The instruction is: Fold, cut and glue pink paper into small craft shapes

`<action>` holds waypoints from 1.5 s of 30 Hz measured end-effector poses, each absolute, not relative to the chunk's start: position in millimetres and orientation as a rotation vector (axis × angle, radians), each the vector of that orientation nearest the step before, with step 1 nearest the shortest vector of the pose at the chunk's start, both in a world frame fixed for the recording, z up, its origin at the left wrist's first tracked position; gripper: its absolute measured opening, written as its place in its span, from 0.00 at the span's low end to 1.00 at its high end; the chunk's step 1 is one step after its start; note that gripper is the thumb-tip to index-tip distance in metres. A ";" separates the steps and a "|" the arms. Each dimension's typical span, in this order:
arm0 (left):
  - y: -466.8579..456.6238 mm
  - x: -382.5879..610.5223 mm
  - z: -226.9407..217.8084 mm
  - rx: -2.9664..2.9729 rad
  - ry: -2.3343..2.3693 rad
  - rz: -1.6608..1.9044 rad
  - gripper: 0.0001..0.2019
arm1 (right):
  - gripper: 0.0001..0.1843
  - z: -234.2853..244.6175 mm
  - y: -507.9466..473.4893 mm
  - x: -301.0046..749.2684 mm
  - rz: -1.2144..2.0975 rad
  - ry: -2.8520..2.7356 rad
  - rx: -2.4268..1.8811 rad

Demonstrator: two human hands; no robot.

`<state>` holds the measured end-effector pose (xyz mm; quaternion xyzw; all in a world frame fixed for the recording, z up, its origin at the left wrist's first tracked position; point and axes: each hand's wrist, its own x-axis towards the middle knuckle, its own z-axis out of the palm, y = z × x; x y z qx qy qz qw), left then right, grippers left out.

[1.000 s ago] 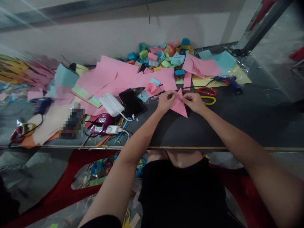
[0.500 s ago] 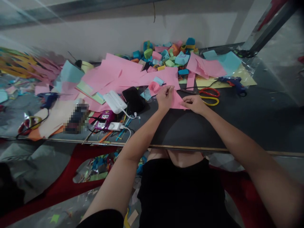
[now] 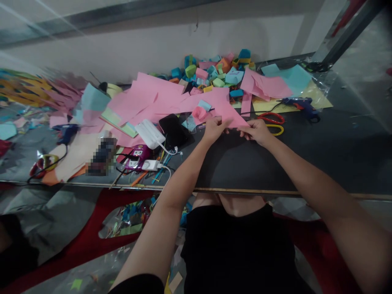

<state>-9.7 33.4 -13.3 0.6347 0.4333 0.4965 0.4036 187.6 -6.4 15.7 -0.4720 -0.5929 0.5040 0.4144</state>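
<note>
A piece of pink paper [image 3: 234, 119] is stretched between my two hands, just above the dark table [image 3: 245, 163]. My left hand [image 3: 216, 128] pinches its near left part, thumb on top. At the right corner, my right hand [image 3: 255, 131] grips it between thumb and fingers. Scissors [image 3: 276, 118] with a red and a yellow handle loop lie right beside my right hand, their blades partly hidden. Close to my left hand are a crumpled pink paper piece [image 3: 199, 113] and a small light blue piece [image 3: 204, 105].
Pink sheets [image 3: 147, 96] and a heap of small coloured paper shapes [image 3: 214, 71] lie along the back. A blue glue gun [image 3: 301, 105] rests at the right. To the left are a black phone [image 3: 173, 128], a white power bank [image 3: 150, 134] and a purple power strip [image 3: 137, 157].
The pink paper has been raised and turned, its lower edge now higher. My left hand has moved down onto its near edge, and my right hand has shifted slightly right.
</note>
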 end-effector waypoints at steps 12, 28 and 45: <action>2.6 12.2 20.8 1.290 1.110 1.083 0.12 | 0.13 7.4 -10.5 195.1 -0.247 -2.080 -1.076; 0.2 14.6 13.0 1.262 1.060 1.060 0.39 | 0.11 13.4 -10.2 194.2 -0.134 -2.159 -1.060; 6.8 -10.8 6.7 2.707 1.074 1.254 0.14 | 0.13 10.7 -0.4 198.4 -0.141 -2.065 -1.033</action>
